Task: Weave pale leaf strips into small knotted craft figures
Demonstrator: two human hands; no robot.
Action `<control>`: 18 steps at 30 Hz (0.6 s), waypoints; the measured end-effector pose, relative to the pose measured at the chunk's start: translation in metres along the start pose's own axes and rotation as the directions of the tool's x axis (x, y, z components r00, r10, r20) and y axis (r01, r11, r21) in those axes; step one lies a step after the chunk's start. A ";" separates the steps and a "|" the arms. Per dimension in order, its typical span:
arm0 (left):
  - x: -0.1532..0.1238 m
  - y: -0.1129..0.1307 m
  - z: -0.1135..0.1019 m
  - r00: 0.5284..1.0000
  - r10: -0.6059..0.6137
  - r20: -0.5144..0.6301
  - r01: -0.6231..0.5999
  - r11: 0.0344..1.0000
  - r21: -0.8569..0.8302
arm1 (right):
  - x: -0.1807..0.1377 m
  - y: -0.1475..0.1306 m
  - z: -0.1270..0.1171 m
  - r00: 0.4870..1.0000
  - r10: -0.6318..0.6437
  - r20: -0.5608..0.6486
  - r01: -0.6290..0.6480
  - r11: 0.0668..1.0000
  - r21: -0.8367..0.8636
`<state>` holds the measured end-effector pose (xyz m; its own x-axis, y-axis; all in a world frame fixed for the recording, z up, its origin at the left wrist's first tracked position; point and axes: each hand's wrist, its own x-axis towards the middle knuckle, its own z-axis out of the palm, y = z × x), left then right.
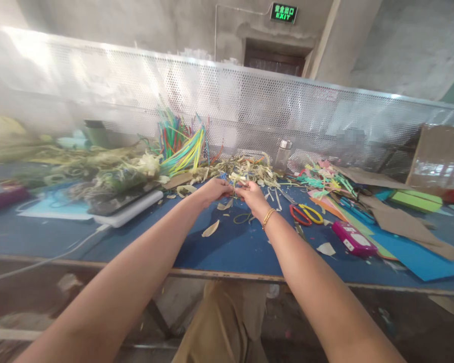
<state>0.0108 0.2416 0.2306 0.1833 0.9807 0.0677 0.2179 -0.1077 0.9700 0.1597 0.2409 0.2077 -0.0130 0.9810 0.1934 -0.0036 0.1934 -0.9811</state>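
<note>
My left hand [216, 190] and my right hand [252, 196] meet over the middle of the blue table, fingers pinched together. Between them is something small and thin, with greenish and pale bits showing; its kind is too small to make out. A gold bracelet [268, 218] circles my right wrist. Just beyond my fingers lies a heap of dried husk strips [245, 169]. A loose pale husk piece [211, 229] rests on the table nearer to me. To the right of my right hand are scissors [306, 214] with red and yellow handles.
Colourful pipe cleaners [185, 146] stand behind on the left, near a white power bank or device [128, 212] with a cable. A glass bottle [283, 154] stands at the back. On the right are a magenta box [353, 238], blue paper [419, 259] and cardboard [412, 222]. A perforated metal screen [219, 96] closes the back.
</note>
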 end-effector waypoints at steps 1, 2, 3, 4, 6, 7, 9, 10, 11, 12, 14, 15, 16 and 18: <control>0.000 0.000 0.000 1.000 0.014 -0.002 -0.014 1.000 0.011 | 0.000 0.000 0.000 1.000 -0.002 0.006 0.002 1.000 0.002; 0.001 0.000 0.000 1.000 0.025 -0.002 -0.025 0.999 0.022 | -0.001 0.000 0.000 1.000 -0.007 0.007 0.007 1.000 0.004; 0.001 0.000 0.000 0.999 0.035 -0.001 -0.035 0.999 0.032 | -0.001 0.000 0.000 1.000 -0.010 0.004 0.010 1.000 0.009; 0.001 0.000 0.000 0.999 0.042 0.000 -0.042 0.998 0.037 | 0.000 0.001 0.000 1.000 -0.013 0.001 0.013 1.000 0.011; 0.000 0.000 0.000 0.999 0.053 -0.005 -0.053 0.998 0.044 | 0.000 0.002 0.000 1.000 -0.017 -0.003 0.017 1.000 0.011; 0.000 -0.001 0.000 0.998 0.058 -0.006 -0.057 0.997 0.048 | 0.001 0.002 0.000 1.000 -0.019 -0.003 0.019 1.000 0.012; 0.000 -0.002 0.000 0.998 0.069 0.002 -0.069 0.996 0.053 | 0.002 0.003 0.000 1.000 -0.027 -0.006 0.027 1.000 0.012; 0.001 -0.003 0.000 0.997 0.075 0.011 -0.076 0.996 0.054 | 0.002 0.004 0.000 1.000 -0.029 -0.008 0.029 1.000 0.008; 0.001 -0.004 0.000 0.996 0.084 0.021 -0.085 0.995 0.054 | 0.003 0.004 0.000 1.000 -0.029 -0.012 0.029 1.000 0.003; 0.002 -0.005 -0.001 0.995 0.093 0.029 -0.095 0.994 0.054 | 0.003 0.004 0.000 1.000 -0.027 -0.015 0.027 1.000 -0.005; 0.003 -0.006 -0.001 0.993 0.110 0.041 -0.112 0.992 0.055 | 0.004 0.004 -0.001 1.000 -0.019 -0.018 0.019 1.000 -0.018; 0.003 -0.006 -0.001 0.993 0.111 0.044 -0.113 0.992 0.056 | 0.004 0.004 -0.001 1.000 -0.015 -0.018 0.015 1.000 -0.018; 0.003 -0.006 -0.001 0.993 0.107 0.045 -0.110 0.992 0.055 | 0.004 0.004 -0.001 1.000 -0.014 -0.018 0.013 1.000 -0.014; 0.004 -0.006 -0.002 0.995 0.089 0.039 -0.091 0.994 0.053 | 0.003 0.003 -0.001 1.000 -0.013 -0.020 0.013 1.000 -0.002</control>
<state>0.0086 0.2460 0.2259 0.2392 0.9602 0.1445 0.2509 -0.2049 0.9461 0.1603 0.2446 0.2052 0.0070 0.9785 0.2063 -0.0017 0.2063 -0.9785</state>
